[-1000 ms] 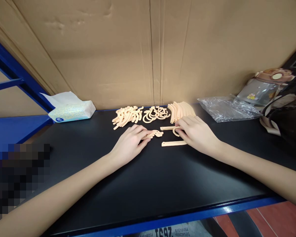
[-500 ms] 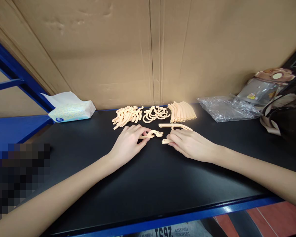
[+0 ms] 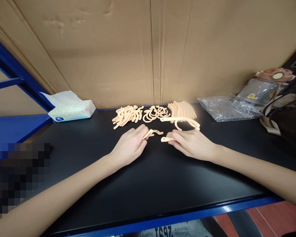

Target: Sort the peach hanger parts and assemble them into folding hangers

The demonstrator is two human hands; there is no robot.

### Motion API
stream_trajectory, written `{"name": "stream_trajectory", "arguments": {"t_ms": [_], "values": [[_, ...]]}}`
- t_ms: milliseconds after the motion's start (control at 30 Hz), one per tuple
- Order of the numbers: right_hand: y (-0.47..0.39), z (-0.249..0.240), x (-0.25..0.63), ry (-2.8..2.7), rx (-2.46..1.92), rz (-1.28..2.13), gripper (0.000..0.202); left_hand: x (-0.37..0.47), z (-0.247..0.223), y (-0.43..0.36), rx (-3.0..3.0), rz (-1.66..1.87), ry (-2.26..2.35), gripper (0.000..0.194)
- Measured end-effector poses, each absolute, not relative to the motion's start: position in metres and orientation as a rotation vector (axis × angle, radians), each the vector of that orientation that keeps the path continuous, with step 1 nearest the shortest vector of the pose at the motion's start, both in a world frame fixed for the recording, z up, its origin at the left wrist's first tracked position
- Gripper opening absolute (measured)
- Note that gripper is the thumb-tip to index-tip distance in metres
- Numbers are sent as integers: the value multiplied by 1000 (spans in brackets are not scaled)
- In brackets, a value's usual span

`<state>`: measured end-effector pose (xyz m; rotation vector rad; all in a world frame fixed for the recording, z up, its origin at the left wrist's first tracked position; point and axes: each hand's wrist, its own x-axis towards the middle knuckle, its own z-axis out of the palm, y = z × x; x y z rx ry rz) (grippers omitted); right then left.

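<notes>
My left hand (image 3: pixel 131 144) is closed on a curved beige piece (image 3: pixel 156 132), whose end points right from between thumb and fingers. Across a small gap, my right hand (image 3: pixel 192 144) is closed around beige pieces (image 3: pixel 165 139); one short end with a hole sticks out to the left. A longer beige strip (image 3: pixel 180 119) with a hole at its left end and a curved piece below it rise above the right knuckles. Behind the hands lie a pile of curvy pieces (image 3: pixel 128 115), a heap of thin curved pieces (image 3: pixel 156 113) and a stack of long strips (image 3: pixel 184 108).
A tissue pack (image 3: pixel 72 110) lies at the back left of the black table (image 3: pixel 148 187). At the back right are a clear plastic bag (image 3: pixel 228 107), a bottle (image 3: pixel 261 87) and a dark bag (image 3: pixel 286 115). Cardboard (image 3: pixel 101 59) stands behind.
The long strip at my right hand has risen and shifted slightly right. The piece in my left hand has turned, and its fingers have closed further round it.
</notes>
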<state>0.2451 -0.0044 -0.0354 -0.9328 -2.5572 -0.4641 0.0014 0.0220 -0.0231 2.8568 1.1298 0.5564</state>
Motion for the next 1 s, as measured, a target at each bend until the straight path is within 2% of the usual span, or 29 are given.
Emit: {"name": "stream_trajectory", "arguments": {"t_ms": [200,300,467,1000], "values": [[-10,-33,243,-2500,-744,-471,22,5,-21,13,2892,445,876,16],[-12,-34,242,-2473,-700,-496,23,9,-22,5,2878,406,922,10],[-14,-35,242,-2461,-670,-542,26,13,-22,-3,2784,374,992,36],[-13,-32,241,-2483,-726,-458,29,14,-24,0,2720,417,1034,41]]}}
